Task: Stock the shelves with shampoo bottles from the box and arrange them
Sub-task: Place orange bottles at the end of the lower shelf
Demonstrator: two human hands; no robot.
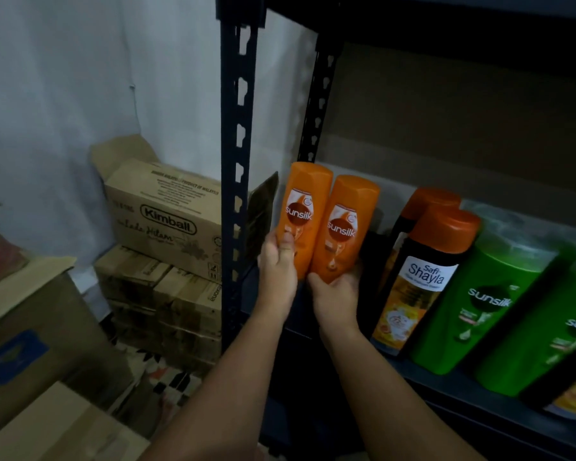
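Note:
Two orange Sunsilk bottles stand side by side at the left end of the dark shelf (423,377). My left hand (277,264) grips the left orange bottle (305,201) near its base, thumb on the front. My right hand (335,294) grips the right orange bottle (346,224) from below. To their right stand a black Safi Shayla bottle (423,281) with an orange cap, another like it behind, and two green Sunsilk bottles (479,311). Whether the orange bottles rest on the shelf is hidden by my hands.
The rack's dark blue front post (238,161) rises just left of my hands. Left of the rack, a Kimball carton (167,217) sits on stacked cartons against the white wall. Open cardboard boxes (30,327) fill the lower left. An upper shelf overhangs.

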